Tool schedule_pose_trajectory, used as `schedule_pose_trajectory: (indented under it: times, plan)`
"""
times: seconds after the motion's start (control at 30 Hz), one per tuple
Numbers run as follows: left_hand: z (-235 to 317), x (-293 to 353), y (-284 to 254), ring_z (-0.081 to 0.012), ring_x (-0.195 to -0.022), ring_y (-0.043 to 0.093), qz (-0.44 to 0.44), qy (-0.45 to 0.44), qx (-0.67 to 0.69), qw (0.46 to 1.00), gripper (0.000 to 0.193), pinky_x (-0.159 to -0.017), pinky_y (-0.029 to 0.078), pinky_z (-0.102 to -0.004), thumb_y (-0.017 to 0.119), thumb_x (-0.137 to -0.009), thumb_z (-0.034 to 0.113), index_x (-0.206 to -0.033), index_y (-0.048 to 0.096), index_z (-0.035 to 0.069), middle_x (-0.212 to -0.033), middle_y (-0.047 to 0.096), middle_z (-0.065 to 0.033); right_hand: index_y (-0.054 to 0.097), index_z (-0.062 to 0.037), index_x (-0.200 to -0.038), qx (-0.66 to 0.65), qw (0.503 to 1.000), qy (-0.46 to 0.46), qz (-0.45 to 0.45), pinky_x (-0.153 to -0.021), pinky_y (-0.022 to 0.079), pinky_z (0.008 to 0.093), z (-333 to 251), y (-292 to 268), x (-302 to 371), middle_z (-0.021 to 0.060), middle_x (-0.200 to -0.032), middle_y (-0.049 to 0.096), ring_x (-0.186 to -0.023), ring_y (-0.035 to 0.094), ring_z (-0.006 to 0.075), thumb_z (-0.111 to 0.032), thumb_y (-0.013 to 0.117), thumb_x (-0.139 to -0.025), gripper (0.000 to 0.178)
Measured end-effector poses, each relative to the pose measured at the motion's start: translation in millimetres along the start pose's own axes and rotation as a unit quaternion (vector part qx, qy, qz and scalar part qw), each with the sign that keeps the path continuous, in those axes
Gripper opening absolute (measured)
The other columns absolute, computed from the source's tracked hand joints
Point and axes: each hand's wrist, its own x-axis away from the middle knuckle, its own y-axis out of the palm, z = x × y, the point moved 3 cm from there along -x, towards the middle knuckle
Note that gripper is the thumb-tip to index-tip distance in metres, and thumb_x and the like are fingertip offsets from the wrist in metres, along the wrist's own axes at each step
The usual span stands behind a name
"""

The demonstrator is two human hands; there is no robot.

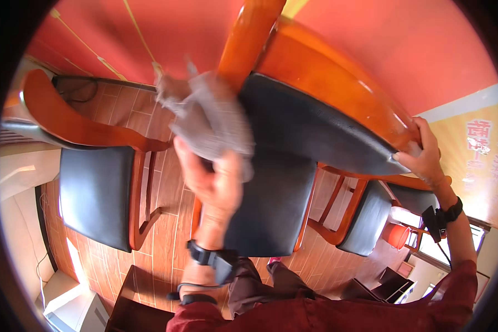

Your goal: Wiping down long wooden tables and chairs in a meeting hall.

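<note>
In my left hand (211,174) is a grey cloth (216,119), bunched and smeared by motion. The cloth is at the left end of a chair's backrest, in front of the wooden post; whether it touches the wood I cannot tell. My right hand (424,154) grips the right end of this backrest, its fingers over the wooden top rail (337,66) and its thumb by the black padding. The chair (271,210) has orange-brown glossy wood and a black padded seat, which lies right in front of my body.
Another black-seated wooden chair (97,193) stands at the left, and a similar chair (365,218) at the right. A red bucket (397,236) is beyond the right one. Behind the backrest rises a red wall (188,33). Dark furniture (135,304) stands at the lower left on the wood-look floor (169,232).
</note>
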Motion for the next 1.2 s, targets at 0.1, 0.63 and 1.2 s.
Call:
schedule_pose_trajectory:
  times: [0.1, 0.63, 1.2]
  plan:
    - [51.8, -3.4, 37.4, -0.0283, -0.094, 0.042, -0.034, 0.313, -0.192, 0.930, 0.044, -0.079, 0.035, -0.0398, 0.071, -0.068, 0.028, -0.101, 0.051, 0.005, -0.102, 0.045, -0.0119, 0.044, 0.0000, -0.108, 0.017, 0.999, -0.046, 0.014, -0.078, 0.042, 0.0301, -7.0, 6.5, -2.2, 0.0117, -0.092, 0.054, -0.085, 0.053, 0.0231, -0.013, 0.072, -0.057, 0.060]
    - [-187.6, 63.3, 55.1, -0.0362, -0.105, 0.050, 0.087, -0.201, -0.166, 0.961, 0.055, -0.088, 0.039, -0.0364, 0.030, -0.093, 0.038, -0.115, 0.042, -0.011, -0.109, 0.051, -0.0289, 0.046, 0.0008, -0.113, 0.041, 0.991, -0.103, 0.073, -0.079, 0.045, 0.0351, 6.1, 1.3, -22.5, 0.0176, -0.097, 0.058, -0.088, 0.058, 0.0308, -0.014, 0.073, -0.057, 0.065]
    - [-48.4, 60.5, 102.7, -0.0191, -0.089, 0.046, 0.093, -0.129, 0.004, 0.987, 0.032, -0.083, 0.039, -0.0300, 0.042, -0.093, 0.024, -0.101, 0.037, -0.007, -0.101, 0.047, -0.0151, 0.048, -0.0002, -0.113, 0.017, 0.988, -0.127, 0.089, -0.084, 0.044, 0.0364, 10.5, 4.4, -31.2, 0.0171, -0.103, 0.058, -0.097, 0.055, 0.0319, -0.021, 0.072, -0.057, 0.064]
